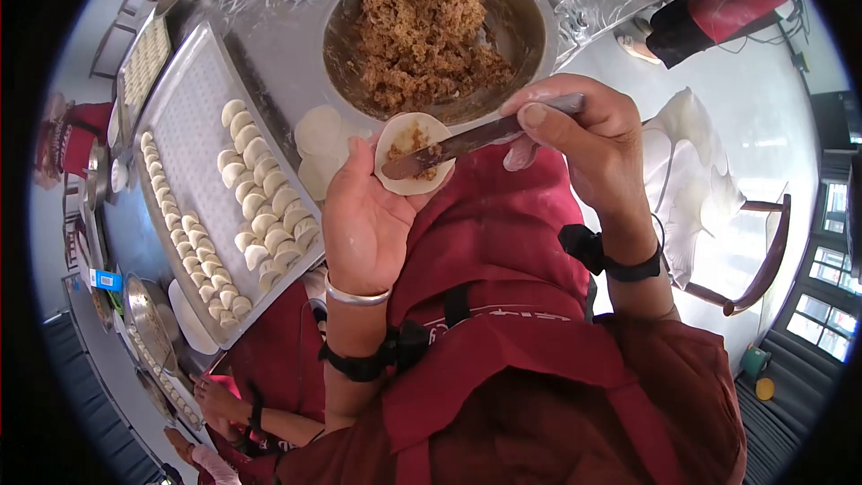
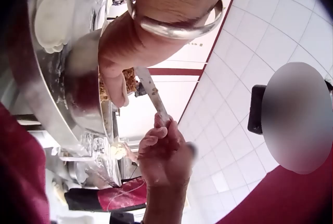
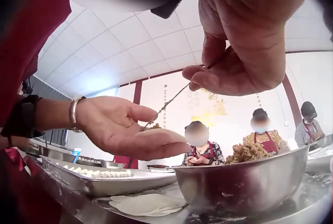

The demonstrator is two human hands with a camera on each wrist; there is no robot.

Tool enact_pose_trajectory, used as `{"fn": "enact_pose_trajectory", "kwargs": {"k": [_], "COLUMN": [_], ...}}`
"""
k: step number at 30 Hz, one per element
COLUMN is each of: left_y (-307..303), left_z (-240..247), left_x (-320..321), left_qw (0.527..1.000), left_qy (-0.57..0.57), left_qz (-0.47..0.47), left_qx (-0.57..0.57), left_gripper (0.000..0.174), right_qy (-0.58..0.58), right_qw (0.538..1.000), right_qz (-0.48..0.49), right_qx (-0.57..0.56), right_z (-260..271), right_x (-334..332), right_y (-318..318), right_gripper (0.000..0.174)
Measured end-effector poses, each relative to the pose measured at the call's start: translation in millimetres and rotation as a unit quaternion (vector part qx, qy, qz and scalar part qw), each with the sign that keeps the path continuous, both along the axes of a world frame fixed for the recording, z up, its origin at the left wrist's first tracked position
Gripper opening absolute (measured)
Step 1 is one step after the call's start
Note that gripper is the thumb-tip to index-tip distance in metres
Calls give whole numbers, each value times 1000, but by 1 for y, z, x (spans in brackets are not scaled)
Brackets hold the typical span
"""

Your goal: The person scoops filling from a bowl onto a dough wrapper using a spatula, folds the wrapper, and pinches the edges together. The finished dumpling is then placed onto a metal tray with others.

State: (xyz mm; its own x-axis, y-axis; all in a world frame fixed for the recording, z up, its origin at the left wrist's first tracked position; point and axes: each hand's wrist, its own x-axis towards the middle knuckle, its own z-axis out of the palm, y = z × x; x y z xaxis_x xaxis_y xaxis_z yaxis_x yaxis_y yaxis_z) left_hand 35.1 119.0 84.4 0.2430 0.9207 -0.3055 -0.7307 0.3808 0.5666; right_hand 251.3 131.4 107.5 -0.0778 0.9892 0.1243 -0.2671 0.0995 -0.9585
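Observation:
My left hand (image 1: 364, 224) is palm up, carrying a round dumpling wrapper (image 1: 390, 134) on its nearly straight fingers, with the thumb beside the wrapper's edge. A little brown filling (image 1: 411, 138) lies in the middle of the wrapper. My right hand (image 1: 588, 139) grips a narrow flat spatula (image 1: 485, 136) between thumb and fingers. The tip of its blade presses on the filling in the wrapper. In the right wrist view the spatula slants down from the right hand (image 3: 244, 52) to the left hand (image 3: 130, 130), seen edge-on.
A steel bowl (image 1: 536, 63) of minced filling stands just beyond my hands. Loose wrappers (image 1: 321, 139) lie to its left on the metal table. A large tray (image 1: 199, 90) with rows of folded dumplings (image 1: 269, 189) is at the left. Other people in red aprons work around the room.

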Motion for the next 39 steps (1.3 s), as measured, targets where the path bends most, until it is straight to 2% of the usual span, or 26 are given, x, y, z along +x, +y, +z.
{"fn": "enact_pose_trajectory", "kwargs": {"k": [4,10,13,17,22,28,31,34,37,38,39], "left_y": [-9,-21,-24,-28,-36,-47,-50,-51,-51,-51,-52], "left_z": [2,3,4,3,2,4,-2,-1,-1,-2,-2], "left_x": [-1,-11,-14,-19,-18,-18,-20,-22,-26,-27,-29], "left_qw": [1000,999,999,999,998,998,999,998,996,995,994], "left_qy": [23,-5,-21,-35,-41,-36,-43,-55,-77,-86,-95], "left_qz": [-4,-38,-22,-28,-46,-57,-22,22,49,49,48], "left_qx": [14,-6,-22,-12,18,-4,-9,-6,-5,-1,3], "left_gripper": [52,59,58,58,57,55,56,55,54,51,47], "right_qy": [-64,-8,32,48,-12,-45,-37,-12,-55,-77,-89], "right_qw": [997,996,997,997,995,995,998,1000,994,990,989], "right_qz": [-7,-14,-30,43,94,77,43,5,-50,-78,-71], "right_qx": [-47,-86,-66,-34,-21,-42,-42,16,75,93,94], "right_z": [2,-14,-8,-3,-3,1,7,10,6,8,7], "right_x": [3,11,14,22,15,8,2,2,-2,-12,-18], "right_y": [4,4,2,-1,-3,-4,-13,-24,-40,-49,-57], "right_gripper": [15,17,15,13,9,8,10,12,15,20,19]}}
